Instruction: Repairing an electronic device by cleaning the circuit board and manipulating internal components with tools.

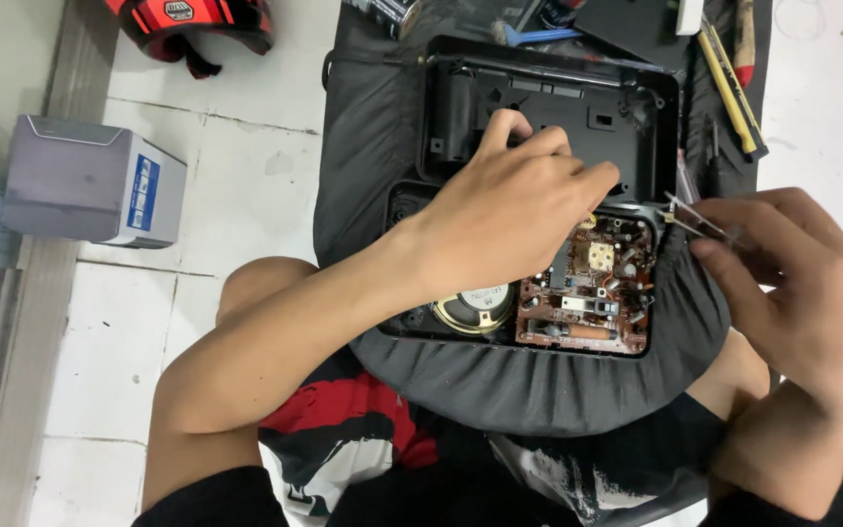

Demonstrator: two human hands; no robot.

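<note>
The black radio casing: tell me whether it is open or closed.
Open. The black radio casing lies in two halves on the dark cushion, baring the brown circuit board and speaker. The left hand rests over it.

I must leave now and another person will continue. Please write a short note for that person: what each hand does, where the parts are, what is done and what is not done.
Left hand: reaches into the opened radio, fingers resting on the black back shell, holding nothing that can be seen.
Right hand: pinches thin metal tweezers, tips at the upper right corner of the brown circuit board.
Parts: the radio lies on a dark cushion on the lap; the speaker sits left of the board. A yellow-handled tool lies at the upper right.
Done: the case is open, board exposed.
Left: the board is still in the front half; the case is not closed.
</note>
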